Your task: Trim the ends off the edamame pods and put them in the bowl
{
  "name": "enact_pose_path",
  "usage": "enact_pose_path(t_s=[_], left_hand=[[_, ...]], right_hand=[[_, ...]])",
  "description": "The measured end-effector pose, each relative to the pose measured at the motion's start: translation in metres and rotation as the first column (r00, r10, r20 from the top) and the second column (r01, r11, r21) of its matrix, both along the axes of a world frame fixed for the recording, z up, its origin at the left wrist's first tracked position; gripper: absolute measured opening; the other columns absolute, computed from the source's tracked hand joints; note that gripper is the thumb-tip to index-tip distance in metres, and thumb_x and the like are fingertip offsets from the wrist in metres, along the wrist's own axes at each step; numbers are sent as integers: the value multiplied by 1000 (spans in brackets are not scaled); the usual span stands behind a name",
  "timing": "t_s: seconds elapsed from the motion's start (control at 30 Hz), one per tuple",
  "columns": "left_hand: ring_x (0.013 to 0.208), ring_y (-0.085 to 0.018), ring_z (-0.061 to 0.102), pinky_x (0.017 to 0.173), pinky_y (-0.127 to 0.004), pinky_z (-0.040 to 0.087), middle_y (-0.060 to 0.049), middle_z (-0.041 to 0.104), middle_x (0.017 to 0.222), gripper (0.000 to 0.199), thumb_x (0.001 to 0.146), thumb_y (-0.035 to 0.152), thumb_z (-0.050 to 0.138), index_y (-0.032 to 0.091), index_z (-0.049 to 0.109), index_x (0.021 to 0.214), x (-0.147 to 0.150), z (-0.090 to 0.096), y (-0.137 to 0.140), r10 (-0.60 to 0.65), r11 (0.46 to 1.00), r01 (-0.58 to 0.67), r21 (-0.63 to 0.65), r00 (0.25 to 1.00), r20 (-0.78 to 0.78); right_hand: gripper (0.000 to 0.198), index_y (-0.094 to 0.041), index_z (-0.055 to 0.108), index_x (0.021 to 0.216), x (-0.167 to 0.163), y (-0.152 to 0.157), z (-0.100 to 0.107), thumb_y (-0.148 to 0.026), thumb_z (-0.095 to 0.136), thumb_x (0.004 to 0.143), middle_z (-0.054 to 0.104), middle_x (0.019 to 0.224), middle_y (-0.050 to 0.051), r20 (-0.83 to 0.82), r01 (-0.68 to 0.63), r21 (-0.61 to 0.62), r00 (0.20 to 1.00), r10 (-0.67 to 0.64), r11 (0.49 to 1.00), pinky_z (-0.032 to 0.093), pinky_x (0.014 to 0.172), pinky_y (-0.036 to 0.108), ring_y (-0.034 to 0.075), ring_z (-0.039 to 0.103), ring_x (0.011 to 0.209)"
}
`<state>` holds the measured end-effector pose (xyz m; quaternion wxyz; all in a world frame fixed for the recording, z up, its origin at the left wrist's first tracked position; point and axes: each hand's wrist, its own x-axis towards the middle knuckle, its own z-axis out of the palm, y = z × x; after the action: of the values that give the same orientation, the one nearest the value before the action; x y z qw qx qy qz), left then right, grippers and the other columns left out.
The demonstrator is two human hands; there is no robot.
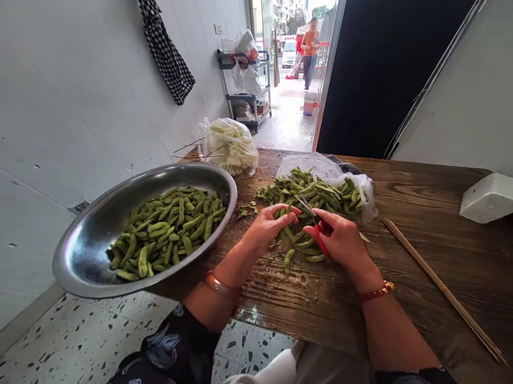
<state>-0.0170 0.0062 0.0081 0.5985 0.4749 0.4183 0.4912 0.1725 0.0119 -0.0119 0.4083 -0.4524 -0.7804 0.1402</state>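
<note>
A wooden table (427, 207) spans the frame's centre and right. Mid-frame, the left hand (267, 226) pinches a green pod (288, 209); the right hand (345, 238) curls around red-handled scissors (321, 241).

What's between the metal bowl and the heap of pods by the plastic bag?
In the head view, small green scraps lie on the wooden table between the metal bowl and the pod heap.
</note>
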Motion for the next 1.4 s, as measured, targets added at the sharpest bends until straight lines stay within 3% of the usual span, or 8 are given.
enact_pose_path(t_s=[0.27,0.5,0.7,0.83,0.93,1.17,1.27,1.4], left_hand=[[50,-7,52,53,-20,41,1,62,63,34,66,36,77,14,62,87,5,-3,-3,-24,999,26,33,999,-40],[70,-11,55,70,-23,43,-1,63,73,19,68,27,75,13,65,77,9,-7,0,117,955,-34,296,957,-267],[80,-15,60,77,-27,45,-4,69,83,14,74,27,69,16,71,83,8,-8,1,153,933,-22,360,929,-338],[83,-17,61,80,-28,45,-5,69,83,11,70,25,72,17,72,78,6,-9,3,240,916,-89,391,903,-357],[80,-17,60,78,-27,45,-5,69,81,13,69,26,73,16,71,77,5,-9,3,233,932,-106,346,909,-347],[59,-9,54,57,-20,42,-1,65,72,24,65,33,76,14,66,78,8,-7,-1,80,989,-57,134,981,-177],[50,-7,50,49,-18,39,2,60,62,29,63,35,78,14,63,78,8,-6,-1,72,996,-65,62,991,-112],[46,-6,52,45,-16,38,3,62,63,35,62,35,79,15,58,80,5,-3,1,111,993,-109,-38,993,50]], right_hand=[[49,-19,63,117,-1,0,0,-50,66,79,60,73,1,19,-100,-40,995,101,994,46,61,28,15,53,62],[50,-21,62,119,-2,0,-3,-46,70,76,63,81,2,63,-113,-64,991,117,991,48,65,28,15,57,67],[45,-18,66,113,0,0,-4,-47,66,80,65,77,3,105,-50,-35,993,53,998,46,64,29,17,57,66],[44,-19,66,114,2,2,-6,-47,66,80,70,90,7,118,-64,-32,991,67,997,47,70,29,19,62,76],[43,-20,67,113,2,3,-7,-47,65,81,71,89,6,144,-70,-56,986,78,996,47,69,29,19,63,75],[40,-21,69,109,2,2,-4,-50,62,82,70,79,4,168,-87,-89,981,101,992,43,61,27,17,60,66],[41,-21,68,109,2,3,-4,-51,61,83,69,78,3,143,-95,-84,984,106,992,43,60,27,17,59,65],[45,-19,66,114,3,4,-4,-51,62,82,68,77,4,82,-5,-34,997,8,999,46,62,28,17,58,64]])
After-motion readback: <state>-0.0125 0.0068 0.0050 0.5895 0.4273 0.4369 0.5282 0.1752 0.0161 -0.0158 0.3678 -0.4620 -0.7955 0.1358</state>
